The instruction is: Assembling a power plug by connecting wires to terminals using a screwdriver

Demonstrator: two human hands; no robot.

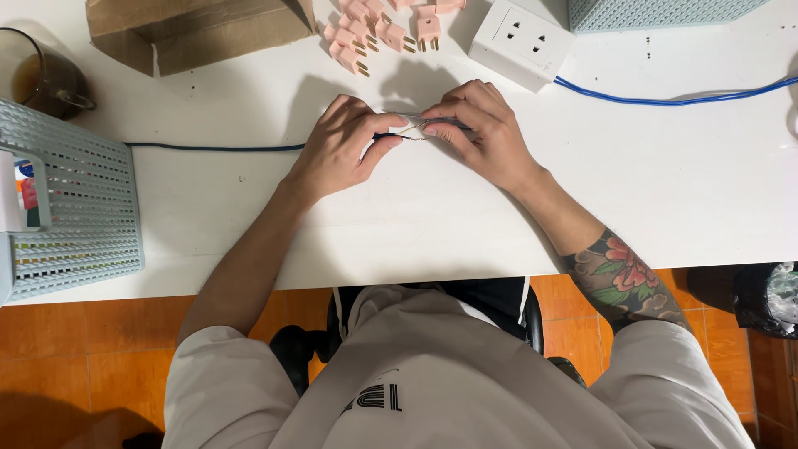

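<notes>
Both hands meet just in front of the white power strip [521,33] on the white worktop [682,191]: the left hand [341,148] and right hand [480,131] each pinch the end of a dark cable [216,148] with closed fingers. Pink plugs [374,29] lie left of the strip; the cable trails away leftward across the worktop

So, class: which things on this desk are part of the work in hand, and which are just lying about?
In use: left hand, right hand, dark cable, small wire-end piece.
Lying about: pink plugs, white socket block, blue cable, cardboard box, mesh basket, glass mug.
</notes>
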